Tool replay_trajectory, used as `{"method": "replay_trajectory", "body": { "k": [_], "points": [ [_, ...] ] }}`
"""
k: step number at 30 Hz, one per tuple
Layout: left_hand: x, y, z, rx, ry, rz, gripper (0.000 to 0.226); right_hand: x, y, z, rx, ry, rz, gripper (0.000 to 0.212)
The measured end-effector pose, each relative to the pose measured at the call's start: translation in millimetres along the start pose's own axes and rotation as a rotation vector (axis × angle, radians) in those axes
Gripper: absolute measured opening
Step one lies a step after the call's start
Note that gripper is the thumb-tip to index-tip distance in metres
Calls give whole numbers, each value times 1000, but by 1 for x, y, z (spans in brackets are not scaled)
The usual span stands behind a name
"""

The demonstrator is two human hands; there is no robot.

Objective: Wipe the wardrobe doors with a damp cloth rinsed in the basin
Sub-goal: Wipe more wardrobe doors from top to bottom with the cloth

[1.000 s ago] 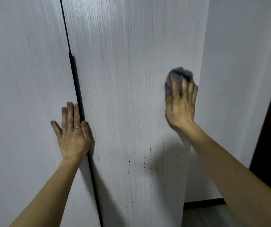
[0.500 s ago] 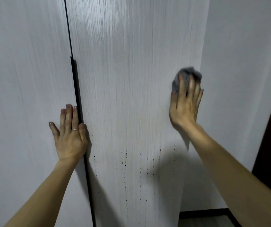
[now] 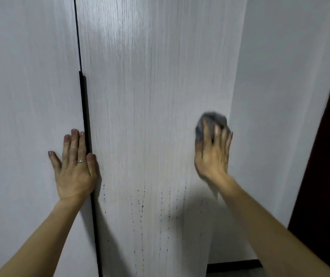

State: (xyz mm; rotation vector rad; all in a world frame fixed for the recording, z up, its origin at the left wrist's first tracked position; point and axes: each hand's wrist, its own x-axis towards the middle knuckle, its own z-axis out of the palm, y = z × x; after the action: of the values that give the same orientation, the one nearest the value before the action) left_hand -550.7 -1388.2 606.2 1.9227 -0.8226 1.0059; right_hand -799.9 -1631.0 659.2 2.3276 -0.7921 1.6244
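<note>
Starting nearest me, both forearms reach up from the bottom of the view. My left hand (image 3: 74, 168) lies flat and relaxed on the left wardrobe door (image 3: 24, 96), fingers straight, a ring (image 3: 81, 161) on one of them. Its right edge touches the black handle strip (image 3: 86, 120) that runs down the gap between the doors. It grasps nothing; I judge it is bracing that door.

My right hand (image 3: 213, 154) has its fingers laid out straight over a bunched grey cloth (image 3: 213, 118), pressing it against the right wardrobe door (image 3: 150, 96) close to that door's right edge. The hand is blurred, so I can't tell how the thumb sits. Below and between the hands, lines of dark drip marks (image 3: 140, 206) run down the right door.

To do this pass well I'd spread the wad wider, press evenly and follow the vertical grain right out to the edge. Then I'd come down over those drips before they dry. The basin is not in view.

Beyond the door edge is a pale wall (image 3: 280, 96), with a dark door frame (image 3: 329, 156) farthest right.
</note>
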Motion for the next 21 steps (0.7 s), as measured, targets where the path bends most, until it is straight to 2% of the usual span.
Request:
{"method": "replay_trajectory", "body": {
  "k": [3,5,9,11,13,17,19,21],
  "points": [
    [-3,0,1,8,7,2,58,67,-9,-17,38,127,55,55],
    [-2,-1,1,14,6,2,58,55,-10,-9,63,168,63,55],
    [-1,-1,1,21,-8,-6,57,-65,1,27,50,45,60,54],
    [-1,-2,-1,33,-12,-3,57,-85,9,29,50,-45,43,56],
    [-2,-3,-2,49,-22,3,57,-49,8,16,87,-76,57,58],
    [-2,6,-3,34,-33,-45,57,66,-7,-20,154,76,193,59],
    [-4,7,-4,31,-24,-56,57,78,-12,-18,173,140,215,59],
    [-4,7,-5,34,-29,-51,57,42,-15,-6,163,138,190,59]
  ]
}}
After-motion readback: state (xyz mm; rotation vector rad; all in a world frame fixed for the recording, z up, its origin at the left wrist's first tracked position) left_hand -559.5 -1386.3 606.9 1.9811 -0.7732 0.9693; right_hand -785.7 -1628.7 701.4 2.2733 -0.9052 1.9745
